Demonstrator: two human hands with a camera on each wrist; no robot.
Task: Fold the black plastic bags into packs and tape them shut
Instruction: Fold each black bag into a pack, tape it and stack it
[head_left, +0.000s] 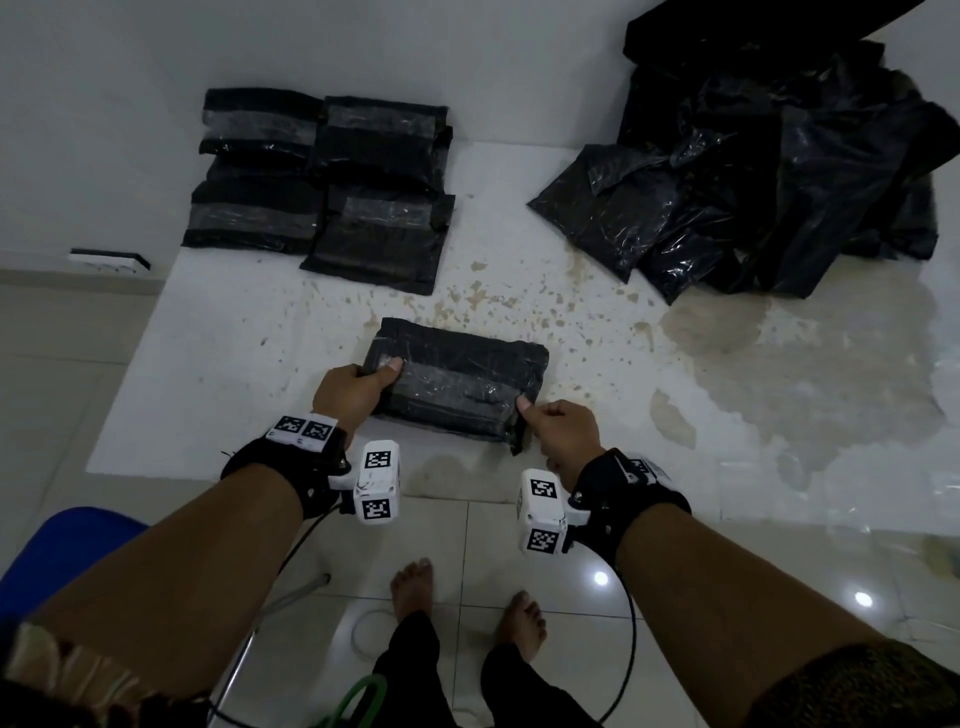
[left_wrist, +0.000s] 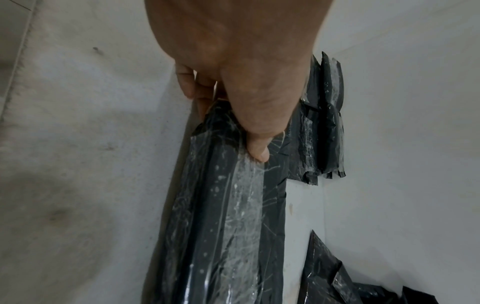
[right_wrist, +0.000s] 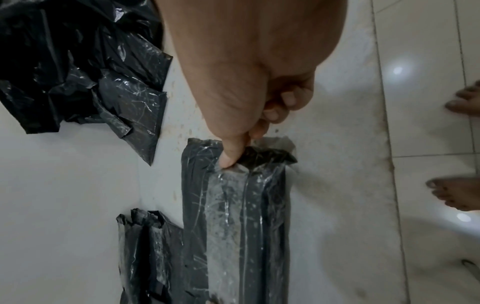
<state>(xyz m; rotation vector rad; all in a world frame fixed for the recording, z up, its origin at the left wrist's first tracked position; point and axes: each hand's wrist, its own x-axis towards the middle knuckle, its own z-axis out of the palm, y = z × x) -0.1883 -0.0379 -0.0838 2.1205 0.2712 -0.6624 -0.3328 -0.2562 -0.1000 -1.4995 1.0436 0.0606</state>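
While no printed brand or lettering is readable on anything, I can make out square black-and-white coded markers on the white wrist units. My left hand (head_left: 349, 391) pinches the left end of the folded pack (head_left: 457, 382), thumb on top; my right hand (head_left: 558, 430) pinches its right end the same way. Crinkled, glossy black plastic forms a flat rectangle, crossed lengthwise by a clear tape strip (head_left: 447, 378) that looks scuffed and shiny. It lies on a stained white sheet (head_left: 234, 364) at centre. Four taped packs (head_left: 322, 176) sit at eleven o'clock; loose crumpled bags (head_left: 769, 166) heap at two o'clock.
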